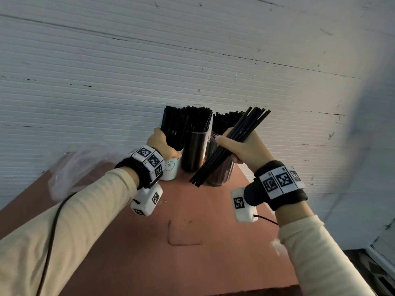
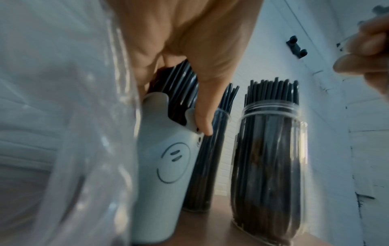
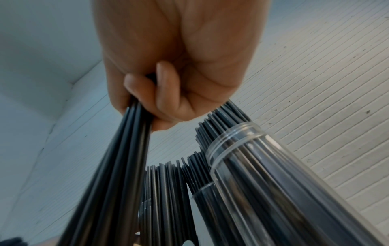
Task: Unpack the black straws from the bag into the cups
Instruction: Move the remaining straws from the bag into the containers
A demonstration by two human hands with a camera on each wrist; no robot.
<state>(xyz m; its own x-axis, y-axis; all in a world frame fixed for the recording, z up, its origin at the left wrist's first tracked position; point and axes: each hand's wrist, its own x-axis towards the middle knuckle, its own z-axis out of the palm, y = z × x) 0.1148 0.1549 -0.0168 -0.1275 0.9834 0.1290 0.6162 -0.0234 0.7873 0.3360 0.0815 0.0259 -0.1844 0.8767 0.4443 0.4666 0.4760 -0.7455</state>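
Note:
Three cups stand at the table's far edge: a white smiley cup [image 1: 171,170], a clear cup [image 1: 194,152] and a clear jar [image 1: 221,170], all holding black straws. My left hand [image 1: 163,144] curls round the straws standing in the white cup [image 2: 168,166], and its thumb reaches down to the cup's rim. My right hand [image 1: 240,149] grips a loose bundle of black straws [image 1: 232,146], tilted in front of the jar [image 3: 263,183]. The clear plastic bag [image 1: 74,167] shows blurred beside my left wrist; what holds it is hidden.
The reddish-brown table [image 1: 192,231] runs from the cups towards me. A white ribbed wall [image 1: 192,60] stands right behind the cups. A cable [image 1: 53,221] trails along my left sleeve. The table's right edge drops off beyond my right wrist.

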